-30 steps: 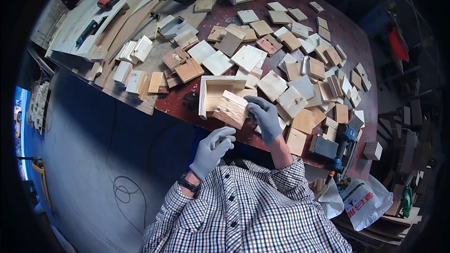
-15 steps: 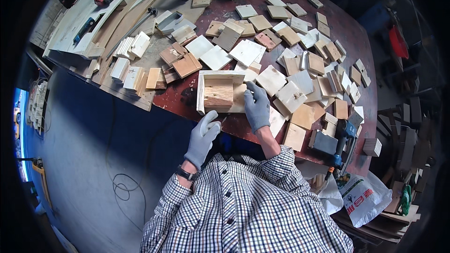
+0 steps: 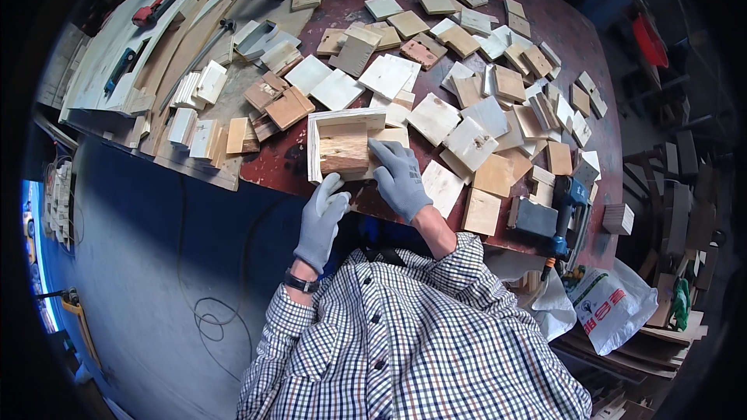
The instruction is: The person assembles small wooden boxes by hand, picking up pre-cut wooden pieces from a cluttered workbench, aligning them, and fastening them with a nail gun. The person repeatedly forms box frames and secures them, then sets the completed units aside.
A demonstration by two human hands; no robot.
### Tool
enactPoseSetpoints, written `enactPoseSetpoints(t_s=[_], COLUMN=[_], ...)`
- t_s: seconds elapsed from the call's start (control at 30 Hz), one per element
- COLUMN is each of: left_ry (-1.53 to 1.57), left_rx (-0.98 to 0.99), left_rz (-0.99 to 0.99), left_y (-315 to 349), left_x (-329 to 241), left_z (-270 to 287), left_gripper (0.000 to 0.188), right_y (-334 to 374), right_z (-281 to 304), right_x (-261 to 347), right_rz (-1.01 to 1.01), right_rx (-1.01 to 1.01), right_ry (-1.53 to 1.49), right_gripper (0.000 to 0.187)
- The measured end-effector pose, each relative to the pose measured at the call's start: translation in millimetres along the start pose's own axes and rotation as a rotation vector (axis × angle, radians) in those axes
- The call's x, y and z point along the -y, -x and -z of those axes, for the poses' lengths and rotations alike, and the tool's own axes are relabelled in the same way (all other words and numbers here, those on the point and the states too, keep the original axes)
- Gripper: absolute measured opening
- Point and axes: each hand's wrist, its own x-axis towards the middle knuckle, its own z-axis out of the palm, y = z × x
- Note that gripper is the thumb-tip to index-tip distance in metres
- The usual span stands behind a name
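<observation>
tan rectangular wood block [image 3: 344,149] sat inside pale corner-shaped wooden frame [image 3: 313,154] | right hand [image 3: 399,182] at block's edge; left hand [image 3: 320,216] by near corner; both grips unclear | seemingly being positioned; next likely needed squaring

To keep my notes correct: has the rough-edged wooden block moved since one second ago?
Yes. Judged against the open wooden box, the rough-edged wooden block has moved left and farther back, toward the box's corner.
</observation>
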Motion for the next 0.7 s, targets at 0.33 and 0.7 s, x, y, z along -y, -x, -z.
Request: enactPoseSetpoints(t_s=[0.33,0.7], left_ry=[-1.108,-1.073], left_rx=[-0.591,-0.340], left_rz=[-0.896,-0.696], left_y=[11,-74], left_x=[-12,14], left_z=[9,34], left_gripper=[0.099,0.103], right_y=[-15,-25], right_z=[-17,-19], right_x=[23,24], right_rz=[-0.115,-0.274], right_rx=[-0.110,-0.218], right_ry=[0.161,-0.518], right_gripper=[0.050,0.040])
